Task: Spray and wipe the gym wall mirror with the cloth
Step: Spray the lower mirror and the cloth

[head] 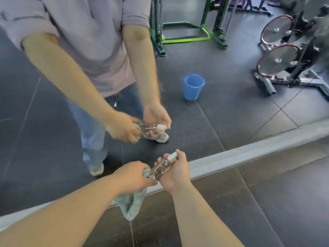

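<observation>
Now our left hand (132, 176) grips the cloth (130, 204) while our right hand (175, 171) curls around the spray bottle (162, 168).

A blue bucket (194, 87) stands on the dark rubber floor (231, 107). Beyond it are a green rack frame (185, 39) and red-rimmed weight plates (277, 59).

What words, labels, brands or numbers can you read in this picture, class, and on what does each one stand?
No text can be read.
The spray bottle shows no label.
The blue bucket is plain.
Any marks on the weight plates reflected in the mirror are too blurred to read.
</observation>
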A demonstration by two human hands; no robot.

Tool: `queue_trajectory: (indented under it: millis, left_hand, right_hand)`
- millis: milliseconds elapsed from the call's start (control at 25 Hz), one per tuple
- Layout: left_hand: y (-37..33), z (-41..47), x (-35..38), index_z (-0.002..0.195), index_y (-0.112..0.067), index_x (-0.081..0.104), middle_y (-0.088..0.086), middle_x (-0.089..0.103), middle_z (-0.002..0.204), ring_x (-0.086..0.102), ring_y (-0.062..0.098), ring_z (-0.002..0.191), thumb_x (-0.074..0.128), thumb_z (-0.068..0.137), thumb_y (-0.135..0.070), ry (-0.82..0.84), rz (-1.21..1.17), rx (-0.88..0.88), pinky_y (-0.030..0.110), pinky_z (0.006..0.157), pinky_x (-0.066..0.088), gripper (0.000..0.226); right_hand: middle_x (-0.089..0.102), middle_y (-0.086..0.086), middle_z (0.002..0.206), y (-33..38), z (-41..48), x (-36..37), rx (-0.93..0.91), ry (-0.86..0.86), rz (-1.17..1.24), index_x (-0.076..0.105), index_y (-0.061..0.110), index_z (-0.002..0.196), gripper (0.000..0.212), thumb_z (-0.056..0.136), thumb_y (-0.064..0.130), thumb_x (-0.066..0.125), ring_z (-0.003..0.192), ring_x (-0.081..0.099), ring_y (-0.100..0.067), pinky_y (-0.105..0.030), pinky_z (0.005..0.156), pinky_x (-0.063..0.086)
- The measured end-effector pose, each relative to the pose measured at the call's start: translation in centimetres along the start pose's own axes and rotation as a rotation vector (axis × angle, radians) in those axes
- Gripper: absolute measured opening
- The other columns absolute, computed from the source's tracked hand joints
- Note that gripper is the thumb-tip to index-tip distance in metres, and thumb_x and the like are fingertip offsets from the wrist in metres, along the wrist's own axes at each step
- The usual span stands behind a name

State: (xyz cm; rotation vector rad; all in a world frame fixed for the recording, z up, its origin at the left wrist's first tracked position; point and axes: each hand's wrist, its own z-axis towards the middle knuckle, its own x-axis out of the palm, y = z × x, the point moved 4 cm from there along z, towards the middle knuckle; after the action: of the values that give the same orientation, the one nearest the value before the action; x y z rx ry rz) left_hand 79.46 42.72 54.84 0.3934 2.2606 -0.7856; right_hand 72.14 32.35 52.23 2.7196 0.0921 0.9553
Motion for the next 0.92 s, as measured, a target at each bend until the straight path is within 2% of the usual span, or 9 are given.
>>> queue_trajectory:
  millis: [240,480,600,720,840,920]
  left_hand:
    - [-12.1,6.0,3.7,0.072,-0.024,0.054,-0.005,0.059,0.073,0.055,0.012,0.066,0.062,0.083,-0.054,0.067,-0.029,-0.010,0.028,0.055,0.036,0.032]
    - [-19.1,13.1,5.1,0.077,-0.023,0.056,-0.005,0.059,0.074,0.056,0.013,0.069,0.065,0.077,-0.059,0.100,-0.028,0.024,0.032,0.060,0.038,0.037]
    - [-21.7,15.5,6.6,0.082,-0.020,0.060,-0.003,0.061,0.074,0.058,0.016,0.069,0.066,0.077,-0.058,0.106,-0.069,0.003,0.032,0.060,0.038,0.039]
    - [-24.2,16.7,8.8,0.084,-0.027,0.062,-0.005,0.066,0.080,0.062,0.015,0.074,0.067,0.077,-0.058,0.103,-0.084,-0.029,0.031,0.062,0.043,0.032]
    - [-27.8,17.8,10.8,0.092,-0.020,0.065,0.001,0.068,0.086,0.062,0.016,0.075,0.070,0.081,-0.047,-0.002,-0.271,-0.095,0.031,0.065,0.045,0.030]
    - [-29.8,17.9,12.7,0.095,-0.019,0.067,0.003,0.070,0.091,0.065,0.020,0.084,0.070,0.084,-0.041,-0.046,-0.398,-0.123,0.033,0.075,0.050,0.025]
  right_hand:
    - [0.054,-0.011,0.068,12.0,0.8,-6.6,0.018,-0.075,0.000,0.053,0.008,0.069,0.045,0.094,0.045,0.047,0.066,0.051,-0.025,-0.036,0.078,0.042]
    - [0.054,-0.009,0.061,20.8,2.9,-10.3,-0.075,-0.067,0.097,0.052,0.008,0.068,0.044,0.095,0.041,0.047,0.065,0.050,-0.024,-0.036,0.075,0.042]
    - [0.058,-0.010,0.062,23.8,3.6,-13.0,-0.020,-0.122,0.143,0.054,0.008,0.072,0.046,0.096,0.047,0.047,0.067,0.052,-0.026,-0.036,0.073,0.042]
    - [0.057,-0.008,0.062,26.6,4.0,-15.5,-0.016,-0.143,0.167,0.053,0.010,0.072,0.039,0.093,0.043,0.049,0.066,0.052,-0.024,-0.035,0.074,0.042]
    - [0.055,-0.007,0.070,29.9,4.9,-18.1,0.010,-0.153,0.181,0.051,0.012,0.072,0.038,0.090,0.046,0.046,0.068,0.051,-0.023,-0.034,0.075,0.041]
    - [0.055,-0.007,0.069,31.8,4.4,-19.4,0.012,-0.154,0.181,0.052,0.011,0.078,0.038,0.093,0.045,0.046,0.067,0.052,-0.023,-0.033,0.075,0.044]
